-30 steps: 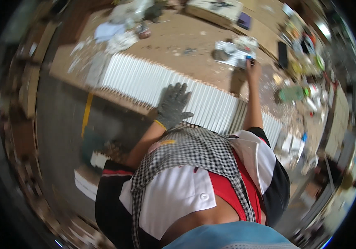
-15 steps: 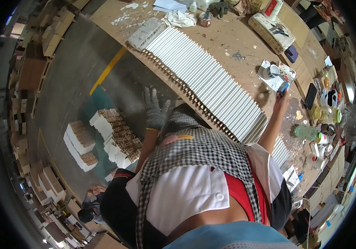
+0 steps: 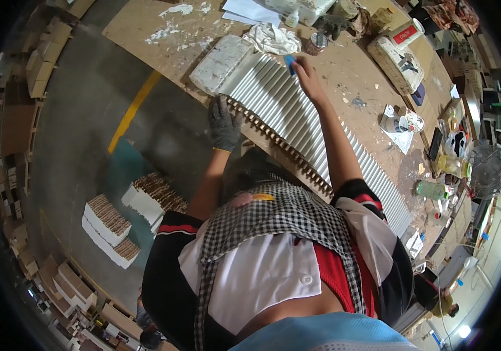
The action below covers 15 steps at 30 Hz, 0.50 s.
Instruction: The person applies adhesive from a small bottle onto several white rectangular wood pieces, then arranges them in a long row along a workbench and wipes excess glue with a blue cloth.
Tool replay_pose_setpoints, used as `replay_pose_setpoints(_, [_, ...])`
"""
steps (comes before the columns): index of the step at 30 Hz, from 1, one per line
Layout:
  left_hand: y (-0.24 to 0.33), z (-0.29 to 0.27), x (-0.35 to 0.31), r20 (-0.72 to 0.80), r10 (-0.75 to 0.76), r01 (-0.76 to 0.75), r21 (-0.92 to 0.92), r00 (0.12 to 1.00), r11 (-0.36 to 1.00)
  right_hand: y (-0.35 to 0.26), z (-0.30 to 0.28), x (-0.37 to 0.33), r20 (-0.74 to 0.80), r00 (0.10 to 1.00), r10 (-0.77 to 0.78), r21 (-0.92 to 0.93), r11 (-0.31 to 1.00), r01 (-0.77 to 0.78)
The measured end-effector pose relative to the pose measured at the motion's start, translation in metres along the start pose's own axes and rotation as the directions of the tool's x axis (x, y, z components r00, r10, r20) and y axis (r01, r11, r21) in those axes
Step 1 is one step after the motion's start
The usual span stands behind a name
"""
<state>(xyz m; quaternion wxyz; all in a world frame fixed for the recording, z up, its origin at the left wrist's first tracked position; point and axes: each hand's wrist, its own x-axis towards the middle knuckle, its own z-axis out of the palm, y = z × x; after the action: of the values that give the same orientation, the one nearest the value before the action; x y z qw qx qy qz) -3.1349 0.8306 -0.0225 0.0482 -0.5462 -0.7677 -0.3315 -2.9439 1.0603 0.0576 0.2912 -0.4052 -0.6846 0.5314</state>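
A long row of white strips [image 3: 274, 96] lies side by side across the table, its brown ends lined up along the near edge. At the far-left end of the row sits a stained white block [image 3: 222, 61]. My right hand [image 3: 307, 76] is closed on a small flat blue scraper [image 3: 289, 63], over the far-left strips. My left hand [image 3: 225, 124], in a grey glove, is at the table edge by the block and the first strip ends. Its fingers are stretched out and hold nothing that I can see.
Beyond the row are a crumpled white cloth [image 3: 272, 40], a small jar [image 3: 316, 43] and another stained block [image 3: 399, 64]. A paint-smeared cup [image 3: 395, 121] stands on paper at the right, near bottles [image 3: 429, 189]. Stacked white pieces [image 3: 105, 222] stand on the floor at left.
My right hand has swept from the right side of the table to the far-left end of the row, carrying the blue scraper. My left hand has risen to the table edge beside the block.
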Motion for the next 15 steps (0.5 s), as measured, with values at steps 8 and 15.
replay_pose_setpoints(8, [-0.024,-0.011,0.021,0.035,0.23,-0.229,-0.021,0.973,0.973,0.031,0.04,0.059,0.108,0.992,-0.067,-0.035,0.997,0.071])
replay_pose_setpoints(15, [-0.041,-0.018,0.031,0.037,0.219,-0.214,-0.101,0.975,0.972,0.019,0.038,0.058,0.172,0.984,-0.04,-0.059,0.997,0.051])
